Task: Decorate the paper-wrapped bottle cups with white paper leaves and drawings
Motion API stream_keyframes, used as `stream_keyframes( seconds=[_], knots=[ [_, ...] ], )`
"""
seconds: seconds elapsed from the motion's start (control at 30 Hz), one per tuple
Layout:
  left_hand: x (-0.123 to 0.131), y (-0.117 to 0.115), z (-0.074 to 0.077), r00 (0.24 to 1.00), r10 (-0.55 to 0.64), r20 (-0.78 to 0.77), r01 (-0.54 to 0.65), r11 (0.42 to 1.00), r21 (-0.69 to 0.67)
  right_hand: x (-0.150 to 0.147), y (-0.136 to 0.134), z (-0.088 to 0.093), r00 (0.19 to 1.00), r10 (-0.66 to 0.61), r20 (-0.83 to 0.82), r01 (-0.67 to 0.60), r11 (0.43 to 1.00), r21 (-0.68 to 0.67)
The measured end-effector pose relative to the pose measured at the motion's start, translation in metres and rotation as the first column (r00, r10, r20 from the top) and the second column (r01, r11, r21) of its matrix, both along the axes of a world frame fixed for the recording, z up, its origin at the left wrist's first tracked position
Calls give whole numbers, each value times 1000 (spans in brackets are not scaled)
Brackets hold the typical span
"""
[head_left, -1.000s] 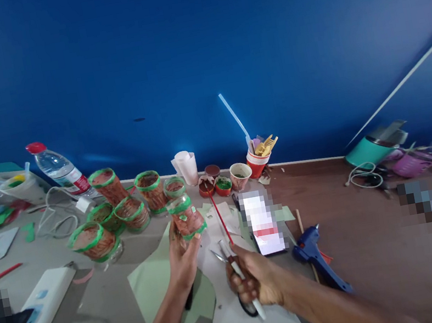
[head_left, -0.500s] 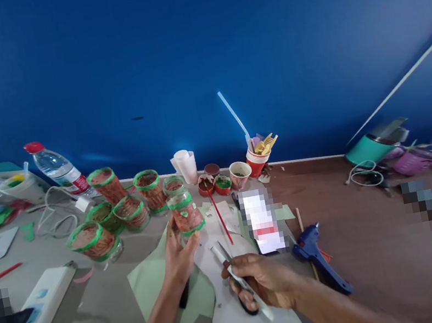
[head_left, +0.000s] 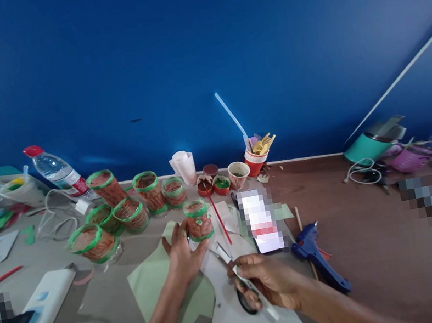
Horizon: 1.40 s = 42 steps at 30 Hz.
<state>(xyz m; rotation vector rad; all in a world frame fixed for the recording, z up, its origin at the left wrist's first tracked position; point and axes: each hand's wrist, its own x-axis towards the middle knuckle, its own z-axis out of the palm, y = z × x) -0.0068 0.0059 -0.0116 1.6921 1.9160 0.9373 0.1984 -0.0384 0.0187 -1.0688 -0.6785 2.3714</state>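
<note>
A small glass jar, painted brown with green bands and small green spots, stands upright on the white paper. Close against its left side is my left hand, open, with fingers spread and the thumb by the jar's base; contact is hard to tell. My right hand is closed around a slim white marker that slants up toward the jar. Scissors with a black handle lie partly hidden beneath that hand. Green paper sits under my left forearm.
Several painted jars stand at left, near a water bottle and power strip. Paint pots, a red brush and a paper cup are behind. A phone and blue glue gun lie right.
The spotted jar has moved right and down and now stands upright on the paper. My left hand has loosened around it. My right hand has shifted slightly right with the marker.
</note>
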Motion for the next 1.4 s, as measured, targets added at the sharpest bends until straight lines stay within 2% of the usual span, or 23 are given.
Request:
stream_keyframes(
  seconds=[0.1, 0.27, 0.53, 0.7, 0.83, 0.93, 1.03, 1.13, 1.2, 1.27, 1.33, 1.4],
  knots=[
    [0, 1, -4, 1000, 10, -8, -10, 1000, 11, 0, 0, 3, 1000, -3, 13, 3, 1000, 8],
    [0, 0, -6, 999, -46, -16, 47, 996, 75, 1, 1, 6, 1000, 5, -3, -4, 1000, 21],
    [-1, -3, -8, 975, -187, -117, 186, 982, -23, 1, 0, 6, 1000, 9, 23, -10, 1000, 27],
    [-4, -5, -9, 950, -222, -219, 229, 973, 3, 1, -2, 6, 1000, 12, 16, -13, 999, 41],
    [-6, -5, -10, 946, -241, -218, 253, 967, 32, 1, -4, 7, 1000, 10, 25, -12, 999, 48],
    [-8, -4, -9, 961, -233, -152, 247, 966, 81, 1, -6, 8, 999, 6, 45, -8, 999, 43],
    [-11, -2, -3, 982, -187, -17, 187, 964, 189, 1, -7, 10, 999, 11, 52, -13, 999, 41],
    [-14, -2, 11, 974, -105, 203, 34, 945, 326, 0, -9, 11, 999, 13, 42, -15, 999, 49],
    [-17, -4, 22, 935, -45, 353, -118, 897, 426, -1, -10, 12, 999, 12, 43, -14, 998, 58],
    [-19, -9, 31, 887, -121, 446, -160, 824, 543, -1, -10, 13, 998, 24, 50, -27, 998, 63],
    [-19, -15, 38, 845, -257, 469, -90, 796, 599, -2, -10, 15, 997, 42, 68, -46, 997, 64],
    [-17, -21, 42, 831, -339, 441, -29, 766, 643, -2, -10, 19, 994, 59, 92, -66, 995, 77]
  ],
)
